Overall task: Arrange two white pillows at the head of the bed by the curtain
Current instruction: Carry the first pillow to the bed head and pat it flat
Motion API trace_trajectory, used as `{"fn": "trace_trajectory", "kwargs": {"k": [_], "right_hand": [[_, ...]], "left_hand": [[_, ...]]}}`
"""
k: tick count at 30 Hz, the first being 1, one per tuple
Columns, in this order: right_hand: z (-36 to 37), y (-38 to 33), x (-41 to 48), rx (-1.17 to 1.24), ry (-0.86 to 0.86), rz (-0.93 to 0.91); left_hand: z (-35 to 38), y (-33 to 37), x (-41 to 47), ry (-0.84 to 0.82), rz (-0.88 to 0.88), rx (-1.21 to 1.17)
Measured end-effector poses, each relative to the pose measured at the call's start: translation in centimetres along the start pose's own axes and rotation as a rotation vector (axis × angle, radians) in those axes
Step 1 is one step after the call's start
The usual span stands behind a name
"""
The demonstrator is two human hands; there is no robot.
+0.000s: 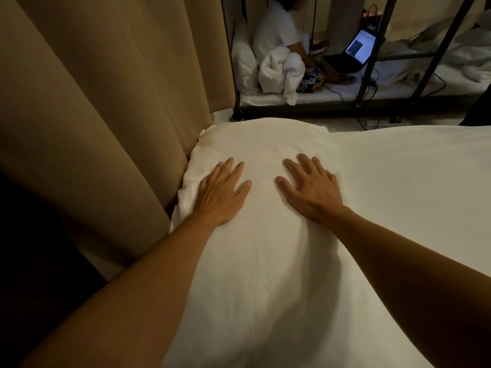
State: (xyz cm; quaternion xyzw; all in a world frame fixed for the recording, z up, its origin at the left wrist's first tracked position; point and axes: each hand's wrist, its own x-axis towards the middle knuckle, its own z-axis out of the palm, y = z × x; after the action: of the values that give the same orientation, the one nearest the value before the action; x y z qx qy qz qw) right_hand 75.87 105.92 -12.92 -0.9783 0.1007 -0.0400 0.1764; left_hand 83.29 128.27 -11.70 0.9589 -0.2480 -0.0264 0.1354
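Note:
A white pillow (263, 144) lies on the bed (411, 181), its left edge touching the tan curtain (106, 102). My left hand (223, 192) rests flat on the pillow's left part, fingers spread, holding nothing. On the pillow's right part my right hand (310, 187) presses down flat, fingers apart, and the fabric dents below its wrist. White fabric (265, 288) runs toward me under my forearms; I cannot tell whether it is a second pillow or the same one.
Beyond the bed stands a dark metal bunk frame (372, 75) with a person in white (279, 30) sitting on its lower mattress, crumpled white bedding (281, 73), an open laptop (356, 51) and cables. A power strip (382, 122) lies on the floor.

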Motion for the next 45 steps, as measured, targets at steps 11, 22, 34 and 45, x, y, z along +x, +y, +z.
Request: {"fn": "trace_trajectory", "kwargs": {"k": [11, 22, 34, 45], "right_hand": [[-3.3, 1.0, -3.5, 0.111, 0.151, 0.233], [1.6, -3.2, -10.1, -0.071, 0.042, -0.021], [-1.5, -1.9, -13.9, 0.048, 0.116, 0.129], [1.5, 1.1, -16.7, -0.041, 0.005, 0.146]], "left_hand": [[-1.8, -3.3, -3.0, 0.133, -0.234, -0.011], [1.8, 0.7, -8.4, 0.063, 0.008, 0.021], [-0.3, 0.8, -12.7, 0.186, -0.075, -0.029], [1.9, -2.7, -16.1, 0.099, -0.173, 0.015]]}}
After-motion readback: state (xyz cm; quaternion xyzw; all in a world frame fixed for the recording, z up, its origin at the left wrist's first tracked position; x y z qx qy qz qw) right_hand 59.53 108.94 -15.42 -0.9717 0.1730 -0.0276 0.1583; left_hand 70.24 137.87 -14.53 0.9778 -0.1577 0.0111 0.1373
